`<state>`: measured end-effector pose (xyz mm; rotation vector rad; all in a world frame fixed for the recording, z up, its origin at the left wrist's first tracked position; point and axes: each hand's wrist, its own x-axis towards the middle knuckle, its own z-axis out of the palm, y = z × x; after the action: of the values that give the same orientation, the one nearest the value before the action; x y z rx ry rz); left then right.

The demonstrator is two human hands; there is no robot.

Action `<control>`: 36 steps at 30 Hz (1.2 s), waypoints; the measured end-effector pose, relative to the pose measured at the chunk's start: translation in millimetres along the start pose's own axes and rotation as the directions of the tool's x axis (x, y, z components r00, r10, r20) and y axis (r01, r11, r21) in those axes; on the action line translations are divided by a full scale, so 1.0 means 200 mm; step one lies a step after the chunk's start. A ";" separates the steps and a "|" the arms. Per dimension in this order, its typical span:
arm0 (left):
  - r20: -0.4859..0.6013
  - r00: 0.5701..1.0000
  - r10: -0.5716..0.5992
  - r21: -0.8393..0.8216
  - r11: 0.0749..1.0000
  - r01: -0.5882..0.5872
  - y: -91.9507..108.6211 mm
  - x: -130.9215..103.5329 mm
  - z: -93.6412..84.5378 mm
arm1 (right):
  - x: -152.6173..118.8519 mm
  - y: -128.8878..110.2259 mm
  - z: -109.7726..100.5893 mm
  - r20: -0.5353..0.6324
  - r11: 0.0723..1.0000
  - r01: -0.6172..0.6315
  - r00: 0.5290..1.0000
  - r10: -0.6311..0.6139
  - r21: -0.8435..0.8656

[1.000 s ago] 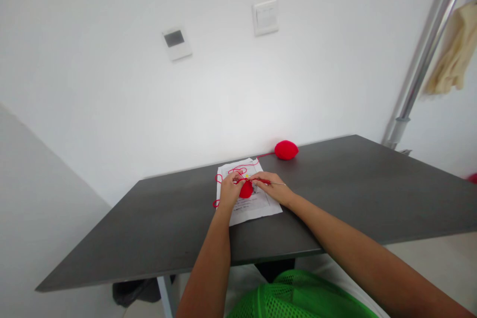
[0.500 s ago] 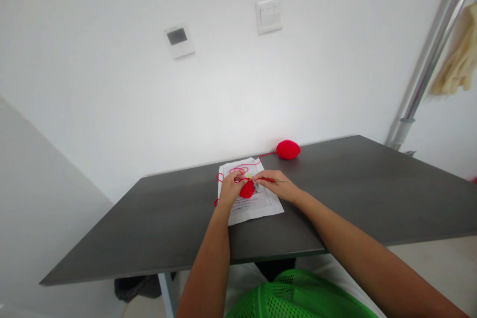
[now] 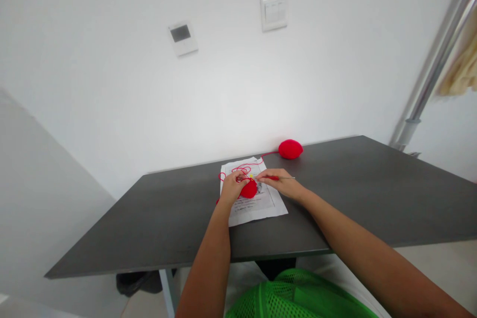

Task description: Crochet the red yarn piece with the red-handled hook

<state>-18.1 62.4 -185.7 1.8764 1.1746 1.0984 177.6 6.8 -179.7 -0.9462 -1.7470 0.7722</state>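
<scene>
My left hand pinches the edge of a small round piece of red crochet work above a printed paper sheet. Between the fingers of my right hand is a crochet hook with a red grip; its tip reaches the upper edge of the red piece. A small yellow spot, perhaps a stitch marker, shows there. Loose red yarn loops over the paper and runs to a red ball of yarn by the wall.
Everything lies on a dark grey table pushed against a white wall. A thermostat panel and a switch plate are fixed above it. At the right stand a metal pole and cream-coloured gloves or cloth.
The hook has tilted slightly, and its tip now meets the edge of the red piece. My left hand keeps its hold. The whole view has shifted a little.
</scene>
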 end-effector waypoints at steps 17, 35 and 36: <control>0.178 0.977 -0.120 -0.307 0.936 0.171 -0.03 0.00 0.02 | 0.02 0.05 -0.01 0.009 0.744 -0.255 0.948 0.318 0.617; 0.366 0.910 -0.193 -0.577 0.720 0.385 0.02 -0.03 -0.01 | 0.00 0.01 0.03 -0.062 0.970 0.024 0.998 -0.009 0.241; 0.382 0.905 -0.190 -0.576 0.717 0.393 0.02 -0.04 -0.01 | 0.00 0.01 0.02 -0.063 0.981 0.055 0.997 -0.043 0.186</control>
<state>-20.8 54.1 -183.2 1.2003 0.7467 0.8475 173.8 7.4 -184.1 -0.7881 -1.6090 0.8525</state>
